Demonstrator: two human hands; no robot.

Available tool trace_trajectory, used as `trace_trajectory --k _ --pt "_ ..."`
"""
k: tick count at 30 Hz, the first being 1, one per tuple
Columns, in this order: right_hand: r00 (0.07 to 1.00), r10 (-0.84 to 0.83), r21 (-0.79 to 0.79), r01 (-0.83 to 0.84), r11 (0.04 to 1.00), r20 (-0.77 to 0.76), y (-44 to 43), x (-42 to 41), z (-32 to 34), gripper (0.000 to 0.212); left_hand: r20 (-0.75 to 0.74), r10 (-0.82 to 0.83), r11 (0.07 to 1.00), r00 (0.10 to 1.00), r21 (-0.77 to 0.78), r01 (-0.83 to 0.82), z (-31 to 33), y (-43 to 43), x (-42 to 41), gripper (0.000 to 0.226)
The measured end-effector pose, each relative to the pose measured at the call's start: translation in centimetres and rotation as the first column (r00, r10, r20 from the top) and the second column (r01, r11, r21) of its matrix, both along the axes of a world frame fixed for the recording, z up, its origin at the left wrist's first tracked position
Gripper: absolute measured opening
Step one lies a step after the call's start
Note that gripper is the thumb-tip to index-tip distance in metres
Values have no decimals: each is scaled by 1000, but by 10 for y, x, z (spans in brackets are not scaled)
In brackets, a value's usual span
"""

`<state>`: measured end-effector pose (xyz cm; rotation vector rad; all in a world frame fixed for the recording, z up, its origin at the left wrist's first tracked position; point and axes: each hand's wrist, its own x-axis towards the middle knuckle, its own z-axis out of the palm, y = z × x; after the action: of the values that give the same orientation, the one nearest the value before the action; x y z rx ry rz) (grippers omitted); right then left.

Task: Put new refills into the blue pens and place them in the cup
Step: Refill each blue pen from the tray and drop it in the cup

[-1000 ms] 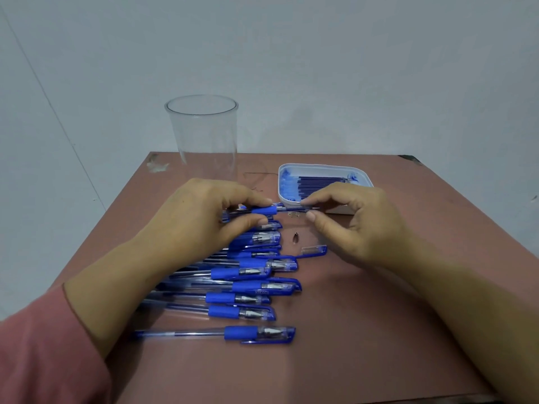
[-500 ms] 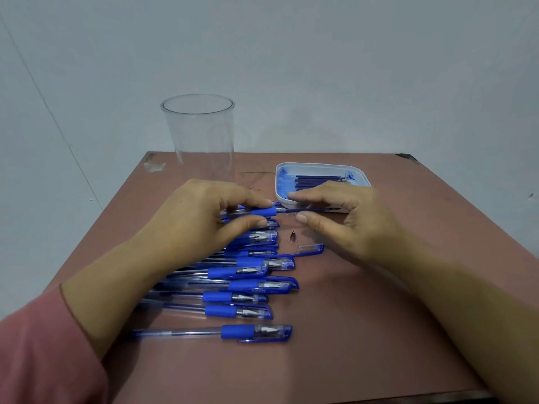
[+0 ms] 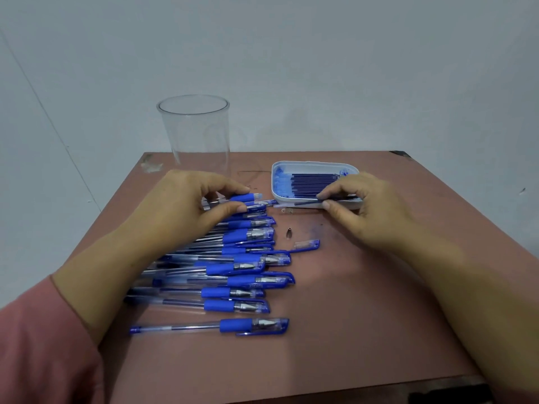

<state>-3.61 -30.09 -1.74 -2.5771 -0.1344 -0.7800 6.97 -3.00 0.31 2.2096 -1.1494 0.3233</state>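
The refill (image 3: 309,202), thin and dark, is pinched between thumb and forefinger of the right grip (image 3: 370,208), just above the front rim of the white tray (image 3: 315,165) that holds more refills. Its free end points at the open pen barrel (image 3: 248,198), near it but apart, which the left grip (image 3: 186,205) pinches by the blue sleeve. A loose metal tip (image 3: 289,233) and cap (image 3: 306,245) lie on the bench (image 3: 350,316). The cup (image 3: 194,135) stands empty and a row of capped pens (image 3: 233,287) waits, so the task looks barely begun.
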Motion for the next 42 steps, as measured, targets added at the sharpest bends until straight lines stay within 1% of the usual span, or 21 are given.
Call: trace_trajectory --k 2,4,8,10,13,19,23,26,28,29,31,34,36,39,42 --pt "1000 -19 -116 17 993 -17 1 0 -2 11 4 11 1000 1000 7 -11 -1 0 0 20" --pt "999 -34 -190 29 981 -26 1 1 -4 12 11 13 1000 1000 18 -13 -1 0 1 21" --pt "995 -31 -250 7 968 -92 -3 1 -5 15 11 -5 1000 1000 26 5 -2 -1 1 22" --pt "991 -22 -277 -16 961 -132 -4 2 -4 19 5 -13 1000 1000 19 13 -3 -1 1 21" --pt "987 3 -258 -45 965 -159 -4 4 -2 22 1 -19 1000 1000 21 19 -3 -1 2 22" --pt "981 6 -204 -46 978 -196 -8 6 -4 22 2 -17 999 1000 30 17 -2 -1 1 23" --pt "988 35 -216 -68 974 -152 -8 5 -5 20 2 -14 1000 1000 26 14 -2 -1 2 23" --pt "997 36 -187 -49 981 -73 -9 9 4 19 0 -15 1000 1000 23 15 -1 -1 2 23" --pt "997 28 -176 -39 984 -69 -14 17 15 20 7 -19 1000 1000 25 19 -1 -1 1 23" --pt "995 23 -176 -41 984 -101 -17 22 20 20 8 -20 1000 1000 25 19 -1 -2 0 23" --pt "977 6 -184 -46 982 -212 -22 34 29 24 4 -24 999 1000 22 24 0 -2 0 27" --pt "925 -35 -208 -48 977 -377 -27 51 32 28 4 -38 999 999 17 38 0 -2 1 33" --pt "887 -54 -202 -45 978 -458 -28 58 31 30 10 -44 999 999 18 43 1 -2 1 35" --pt "869 -54 -161 -30 986 -492 -28 65 31 28 19 -40 999 999 25 39 1 -3 2 36" --pt "877 -42 -152 -35 988 -479 -30 70 27 21 26 -36 999 999 34 35 0 -3 3 34"
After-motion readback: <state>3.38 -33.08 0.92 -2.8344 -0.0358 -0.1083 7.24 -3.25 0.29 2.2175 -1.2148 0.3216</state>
